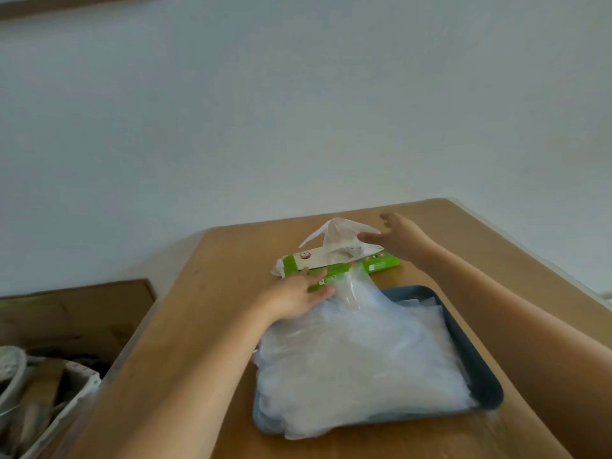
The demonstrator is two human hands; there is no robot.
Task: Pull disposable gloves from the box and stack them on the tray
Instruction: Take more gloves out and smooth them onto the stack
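Glove (334, 236) poking from green glove box (381, 264) looks thin, floppy, slippery; pinch near top. R hand (400, 240) beside it, fingers spread, empty. L hand (298, 293) flat on box front. Glove stack (357, 352) on tray (486, 385) just nearer.

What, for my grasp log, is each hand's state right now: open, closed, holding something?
Left hand: open, straight fingers resting on the glove box.
Right hand: open, fingers spread beside the glove sticking out of the box, holding nothing.
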